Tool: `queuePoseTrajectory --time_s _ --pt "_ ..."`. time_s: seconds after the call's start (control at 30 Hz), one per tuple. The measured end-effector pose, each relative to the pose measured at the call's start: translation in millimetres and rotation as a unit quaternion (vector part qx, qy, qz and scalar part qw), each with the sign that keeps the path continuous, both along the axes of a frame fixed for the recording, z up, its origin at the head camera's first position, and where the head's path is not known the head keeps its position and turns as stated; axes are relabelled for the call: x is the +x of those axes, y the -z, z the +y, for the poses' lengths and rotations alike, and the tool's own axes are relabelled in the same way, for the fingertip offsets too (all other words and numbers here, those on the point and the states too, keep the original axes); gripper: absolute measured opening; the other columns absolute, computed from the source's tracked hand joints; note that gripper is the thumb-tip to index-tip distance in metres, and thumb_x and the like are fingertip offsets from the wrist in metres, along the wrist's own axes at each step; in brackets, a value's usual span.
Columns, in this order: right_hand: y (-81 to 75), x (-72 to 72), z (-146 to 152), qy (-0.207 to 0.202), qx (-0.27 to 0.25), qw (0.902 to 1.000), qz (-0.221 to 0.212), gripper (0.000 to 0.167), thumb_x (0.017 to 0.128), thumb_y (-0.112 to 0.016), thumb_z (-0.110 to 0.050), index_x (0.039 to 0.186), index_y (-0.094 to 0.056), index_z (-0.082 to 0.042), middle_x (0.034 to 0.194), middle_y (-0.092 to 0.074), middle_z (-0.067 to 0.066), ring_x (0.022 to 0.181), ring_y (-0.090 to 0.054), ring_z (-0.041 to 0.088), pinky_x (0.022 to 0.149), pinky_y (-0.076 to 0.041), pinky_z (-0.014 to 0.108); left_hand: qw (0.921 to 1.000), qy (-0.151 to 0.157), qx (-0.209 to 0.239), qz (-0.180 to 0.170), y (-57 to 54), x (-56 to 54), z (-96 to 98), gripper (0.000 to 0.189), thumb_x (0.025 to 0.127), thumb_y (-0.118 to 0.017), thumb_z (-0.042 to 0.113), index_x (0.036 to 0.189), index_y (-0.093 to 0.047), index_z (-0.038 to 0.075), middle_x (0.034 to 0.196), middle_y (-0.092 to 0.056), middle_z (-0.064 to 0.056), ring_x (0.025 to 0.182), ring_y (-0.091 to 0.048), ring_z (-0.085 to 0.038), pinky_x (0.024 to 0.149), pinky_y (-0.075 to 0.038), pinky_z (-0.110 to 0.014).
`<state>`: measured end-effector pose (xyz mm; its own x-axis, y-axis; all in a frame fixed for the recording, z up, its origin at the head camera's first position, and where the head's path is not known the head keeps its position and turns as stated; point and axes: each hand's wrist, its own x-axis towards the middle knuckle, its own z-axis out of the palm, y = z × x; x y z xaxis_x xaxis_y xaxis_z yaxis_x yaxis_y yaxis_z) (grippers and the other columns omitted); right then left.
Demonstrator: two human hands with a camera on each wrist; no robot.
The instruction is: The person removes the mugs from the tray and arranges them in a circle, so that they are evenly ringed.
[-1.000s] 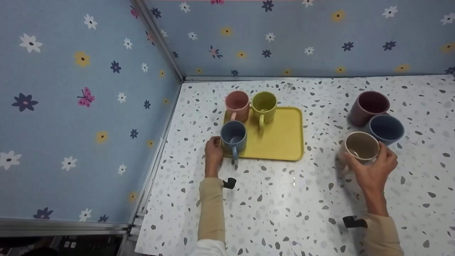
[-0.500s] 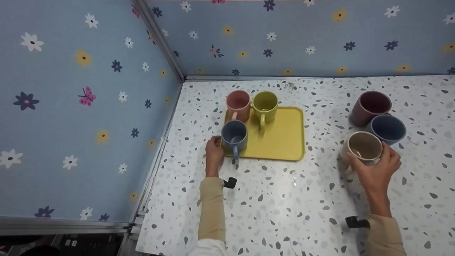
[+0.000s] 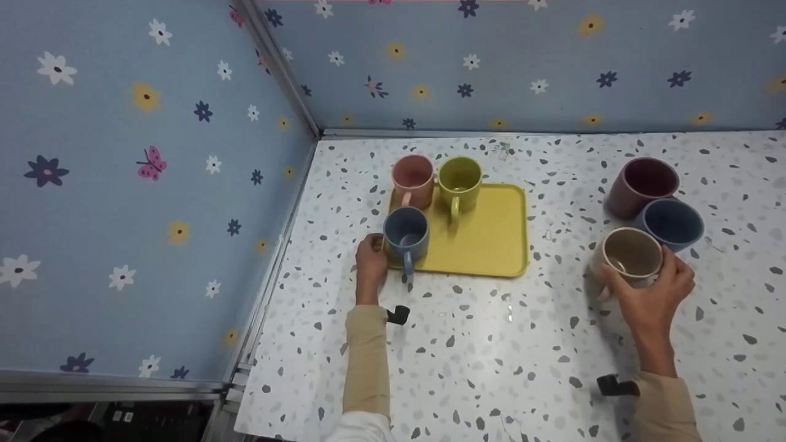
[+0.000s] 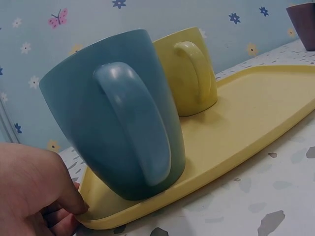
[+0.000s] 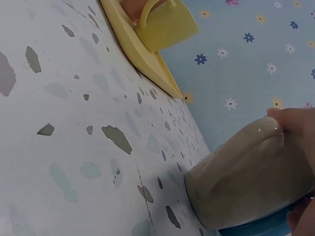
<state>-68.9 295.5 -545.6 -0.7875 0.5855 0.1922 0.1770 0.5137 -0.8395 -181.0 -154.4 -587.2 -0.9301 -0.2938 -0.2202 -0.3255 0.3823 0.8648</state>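
In the head view my left hand point(image 3: 371, 264) is at the left side of a yellow tray point(image 3: 485, 245), its thumb and fingers pinching the near-left corner in the left wrist view. On that tray stand a blue mug point(image 3: 407, 236) beside the hand, a pink mug point(image 3: 414, 184) and a yellow-green mug point(image 3: 459, 184). Over to the right, my right hand point(image 3: 657, 294) grips a beige mug point(image 3: 614, 279) near its rim, thumb on the near side and fingers on the far right. Its handle points toward me, partly below the thumb.
Close behind the beige mug stand a second blue mug point(image 3: 672, 224) and a maroon mug point(image 3: 638, 190). The speckled white table point(image 3: 454, 368) ends at a flowered panel point(image 3: 522, 67) at the back and another on the left.
My right hand and the beige mug have shifted very slightly to the right. My left hand keeps its hold on the tray, and the other mugs stand as before.
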Motion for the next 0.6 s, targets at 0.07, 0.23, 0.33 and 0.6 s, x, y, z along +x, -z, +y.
queuePoseTrajectory --time_s 0.07,0.23,0.33,0.6 --pt "0.5 0.6 -0.6 -0.002 0.003 1.0000 0.002 0.097 0.064 -0.088 -0.028 0.146 -0.038 -0.014 0.135 -0.031 0.018 0.127 -0.024 0.022 0.105 -0.023 0.044 1.0000 0.001 -0.001 -0.001 0.0 -0.7 0.0 0.032 0.092 -0.043 0.000 0.120 -0.059 0.003 0.112 -0.061 -0.013 0.106 -0.057 -0.024 0.094 -0.047 -0.035" --pt "0.2 1.7 -2.7 -0.004 -0.010 0.9998 -0.019 0.099 0.068 -0.085 -0.030 0.150 -0.031 -0.018 0.141 -0.027 0.015 0.132 -0.020 0.022 0.109 -0.022 0.045 0.9999 0.001 -0.012 0.003 -1.5 -0.6 0.2 0.037 0.089 -0.040 -0.004 0.121 -0.059 0.002 0.113 -0.061 -0.015 0.106 -0.056 -0.026 0.095 -0.046 -0.036" --pt "-0.4 1.8 -3.2 -0.002 -0.020 0.9992 -0.035 0.099 0.070 -0.083 -0.031 0.151 -0.026 -0.020 0.143 -0.025 0.012 0.134 -0.018 0.020 0.111 -0.021 0.044 0.9998 0.003 -0.019 0.002 -2.9 -0.4 0.5 0.038 0.089 -0.039 -0.005 0.121 -0.059 0.002 0.113 -0.060 -0.015 0.107 -0.056 -0.025 0.096 -0.045 -0.036" --pt "-4.6 2.6 -3.8 -0.005 -0.020 0.9989 -0.042 0.099 0.072 -0.081 -0.035 0.152 -0.024 -0.019 0.145 -0.024 0.014 0.135 -0.018 0.023 0.112 -0.021 0.046 1.0000 0.004 -0.008 -0.005 -0.6 -1.9 -0.5 0.036 0.090 -0.040 -0.003 0.120 -0.059 0.002 0.113 -0.061 -0.014 0.108 -0.057 -0.025 0.095 -0.046 -0.036"
